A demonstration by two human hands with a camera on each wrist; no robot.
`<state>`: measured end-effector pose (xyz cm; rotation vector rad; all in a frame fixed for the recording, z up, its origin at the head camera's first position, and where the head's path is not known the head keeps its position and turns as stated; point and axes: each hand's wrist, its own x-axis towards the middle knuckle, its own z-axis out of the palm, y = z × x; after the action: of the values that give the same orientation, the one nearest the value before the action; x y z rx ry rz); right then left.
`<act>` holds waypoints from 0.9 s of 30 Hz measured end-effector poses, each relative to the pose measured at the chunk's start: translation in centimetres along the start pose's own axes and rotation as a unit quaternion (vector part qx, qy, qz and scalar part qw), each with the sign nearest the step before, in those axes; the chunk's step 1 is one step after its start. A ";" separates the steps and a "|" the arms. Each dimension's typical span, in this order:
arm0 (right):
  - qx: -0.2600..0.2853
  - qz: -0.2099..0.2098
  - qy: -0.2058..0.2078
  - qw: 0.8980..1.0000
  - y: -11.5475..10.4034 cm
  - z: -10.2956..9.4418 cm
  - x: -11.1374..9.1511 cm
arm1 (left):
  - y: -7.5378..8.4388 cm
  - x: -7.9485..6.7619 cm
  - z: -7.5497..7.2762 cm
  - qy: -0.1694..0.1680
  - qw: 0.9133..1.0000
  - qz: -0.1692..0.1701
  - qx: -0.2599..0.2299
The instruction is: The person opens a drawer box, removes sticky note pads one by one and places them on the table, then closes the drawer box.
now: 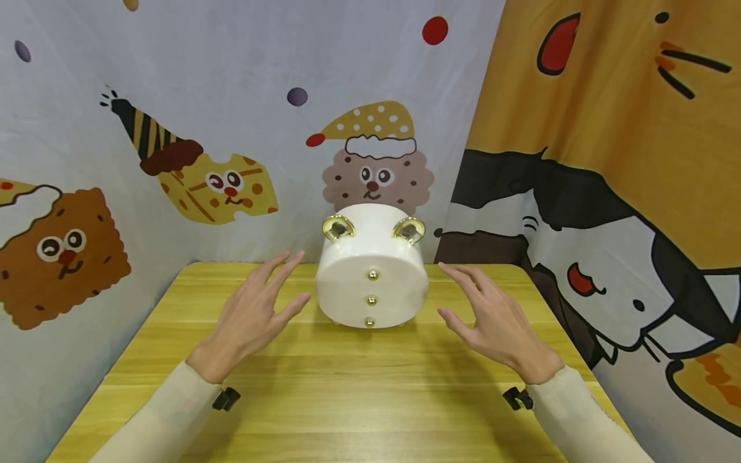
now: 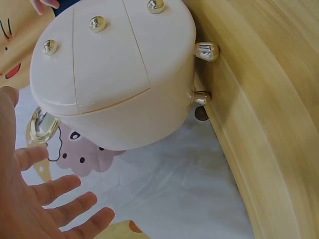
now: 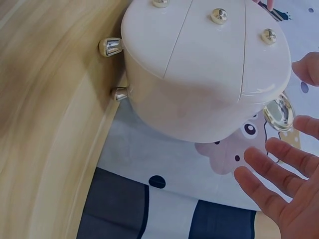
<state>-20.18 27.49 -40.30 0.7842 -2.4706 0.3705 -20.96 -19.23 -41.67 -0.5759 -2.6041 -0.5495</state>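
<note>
A pale cloth (image 1: 231, 64) hangs behind the wooden bench (image 1: 359, 399), printed with a brown square biscuit (image 1: 95, 276), a yellow cheese wedge (image 1: 255, 186) in a striped party hat (image 1: 145, 132) and a pinkish scalloped biscuit (image 1: 399, 183) in a spotted cap (image 1: 376, 122). At right, orange cloth (image 1: 625, 128) falls in soft folds above a large black-and-white cartoon animal (image 1: 613, 257). Faint, soft-edged shadows lie on the bench's yellowish grain.

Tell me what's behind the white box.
Behind the white box hangs a backdrop printed with a hatted cookie. In the head view, the box hides the cookie's bottom and some of the table.
</note>
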 end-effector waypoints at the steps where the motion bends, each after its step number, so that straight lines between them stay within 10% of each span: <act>1: 0.001 -0.001 0.000 1.000 0.0 0.0 0.1 | 0.0 0.1 0.0 0.001 1.000 0.001 -0.002; 27: 0.032 -0.019 -0.014 0.999 -1.7 -0.6 1.8 | 1.9 2.2 0.0 0.004 0.999 0.029 -0.030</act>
<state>-20.20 25.49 -38.64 0.8681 -2.4769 0.4293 -21.88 -16.99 -40.07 -0.6659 -2.5616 -0.6126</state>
